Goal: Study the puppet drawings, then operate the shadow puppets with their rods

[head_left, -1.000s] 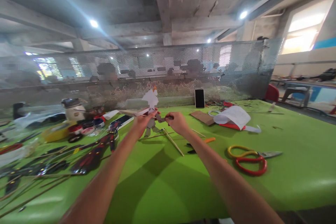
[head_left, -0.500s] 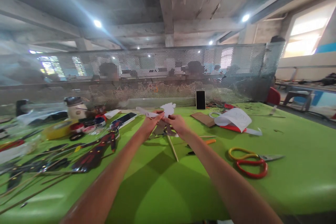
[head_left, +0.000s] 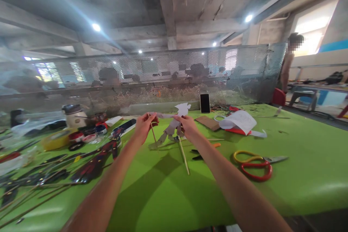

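A white paper puppet (head_left: 171, 129) with a cut-out head and jointed limbs hangs between my hands, over the green table. My right hand (head_left: 187, 126) pinches it at the upper body, below the head. Off to its left, my left hand (head_left: 145, 125) is closed on the end of the puppet's outstretched arm (head_left: 164, 115). A thin stick (head_left: 154, 135) slants down from the left fingers; how it is attached is hidden. Below the puppet's body, a pale wooden stick (head_left: 183, 156) points down toward me.
Scissors (head_left: 255, 165) with yellow and red handles lie at right, near an orange-handled tool (head_left: 216, 145). Brown cardboard (head_left: 208, 122) and curled paper (head_left: 239, 120) lie behind. A dark puppet (head_left: 94, 163), a phone (head_left: 123, 128) and sticks occupy the left. A perforated screen (head_left: 160, 76) bounds the back.
My hands have moved apart, the left one leftward, stretching the puppet's arm between them. The puppet's body and legs now show more fully. A person has come into view at far right.
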A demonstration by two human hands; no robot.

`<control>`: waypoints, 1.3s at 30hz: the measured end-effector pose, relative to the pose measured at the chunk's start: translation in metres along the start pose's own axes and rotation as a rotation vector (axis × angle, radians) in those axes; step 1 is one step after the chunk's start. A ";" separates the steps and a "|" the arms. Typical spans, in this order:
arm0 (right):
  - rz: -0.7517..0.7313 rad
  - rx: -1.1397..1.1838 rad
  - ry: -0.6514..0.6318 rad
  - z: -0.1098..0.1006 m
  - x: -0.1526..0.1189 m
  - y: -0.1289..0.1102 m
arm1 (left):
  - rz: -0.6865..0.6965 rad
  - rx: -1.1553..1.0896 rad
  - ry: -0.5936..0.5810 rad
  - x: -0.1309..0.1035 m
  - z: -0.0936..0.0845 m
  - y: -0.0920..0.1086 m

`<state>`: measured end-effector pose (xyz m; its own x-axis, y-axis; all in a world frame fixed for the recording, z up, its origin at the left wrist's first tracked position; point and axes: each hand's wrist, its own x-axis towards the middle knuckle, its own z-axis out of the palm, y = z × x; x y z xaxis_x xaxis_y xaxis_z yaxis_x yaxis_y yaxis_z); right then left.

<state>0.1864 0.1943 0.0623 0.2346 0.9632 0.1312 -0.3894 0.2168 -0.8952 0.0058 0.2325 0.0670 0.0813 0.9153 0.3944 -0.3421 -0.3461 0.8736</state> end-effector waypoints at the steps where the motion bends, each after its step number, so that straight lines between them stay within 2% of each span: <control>1: -0.027 -0.005 -0.010 0.000 0.001 0.001 | -0.004 0.011 -0.016 -0.001 0.000 0.000; 4: -0.063 -0.014 -0.072 0.000 0.001 0.004 | -0.005 0.013 -0.069 -0.004 0.003 0.003; 7: -0.014 0.016 -0.155 0.001 -0.002 0.003 | 0.006 0.012 -0.090 -0.006 0.006 0.007; 9: -0.009 0.035 -0.166 0.002 -0.003 0.002 | 0.014 0.016 -0.094 -0.007 0.007 0.008; 14: -0.052 0.052 -0.088 0.001 -0.003 0.001 | 0.044 0.050 -0.097 -0.006 0.007 0.007; 19: -0.074 0.087 -0.058 0.004 -0.004 -0.001 | 0.130 0.108 -0.096 -0.006 0.008 0.007; 26: -0.059 0.194 0.022 0.016 -0.013 -0.003 | 0.175 0.073 -0.050 -0.015 0.019 0.015; 29: -0.064 0.236 0.057 0.021 -0.018 -0.001 | 0.212 0.066 0.005 -0.018 0.025 0.015; 35: -0.067 0.213 0.032 0.026 -0.025 0.000 | 0.226 0.063 0.074 -0.020 0.029 0.016; 39: -0.028 0.202 0.003 0.026 -0.027 0.003 | 0.199 0.063 -0.007 -0.023 0.028 0.021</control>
<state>0.1551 0.1728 0.0669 0.2504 0.9560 0.1529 -0.5537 0.2710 -0.7874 0.0230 0.1986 0.0842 0.0249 0.8262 0.5628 -0.2930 -0.5322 0.7943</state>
